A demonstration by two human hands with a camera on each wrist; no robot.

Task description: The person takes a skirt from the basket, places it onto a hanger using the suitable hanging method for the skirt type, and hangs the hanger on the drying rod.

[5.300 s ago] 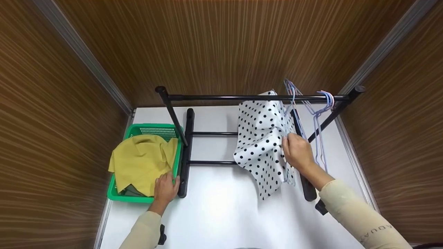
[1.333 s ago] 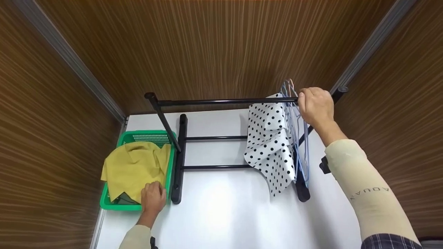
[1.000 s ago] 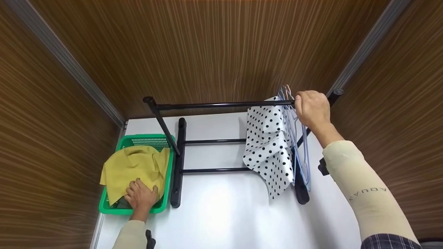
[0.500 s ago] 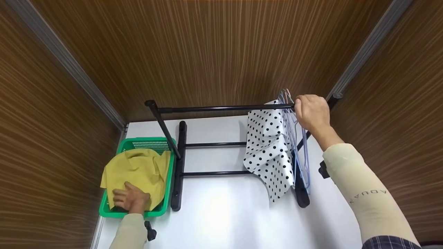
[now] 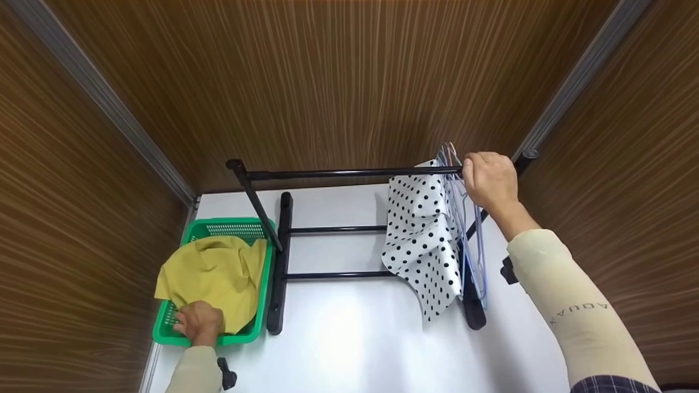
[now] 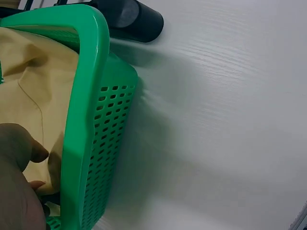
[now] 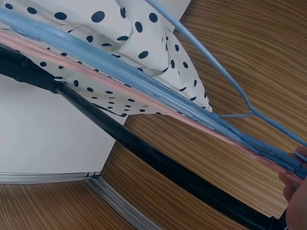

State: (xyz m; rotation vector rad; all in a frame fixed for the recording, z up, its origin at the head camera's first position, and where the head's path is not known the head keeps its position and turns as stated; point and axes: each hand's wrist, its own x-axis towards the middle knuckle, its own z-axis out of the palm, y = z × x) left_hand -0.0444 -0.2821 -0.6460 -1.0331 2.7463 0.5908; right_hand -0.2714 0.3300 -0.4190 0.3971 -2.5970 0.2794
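Observation:
In the head view my left hand (image 5: 199, 322) is down inside the green basket (image 5: 240, 339), at the near left corner of the yellow cloth (image 5: 213, 275). In the left wrist view its thumb (image 6: 39, 152) and a fingertip stand apart beside the cloth; the other fingers are hidden, so I cannot tell if they hold anything. My right hand (image 5: 491, 180) grips the top bar (image 5: 349, 173) of the black clothes rack near its right end. Blue and pink hangers (image 7: 192, 110) reach right to its fingers. Beside it hangs the white polka-dot cloth (image 5: 420, 240).
The rack's left foot (image 5: 279, 273) stands along the basket's right side. Two lower rails (image 5: 338, 229) cross behind the polka-dot cloth to the right foot (image 5: 475, 314). Brown wood-grain panels (image 5: 349, 82) enclose the white surface (image 5: 338, 327) at the back and both sides.
My right hand has gone from the polka-dot cloth up to the bar, and the hangers now hang closer together. My left hand has moved left from the basket's right rim to the cloth's near left corner.

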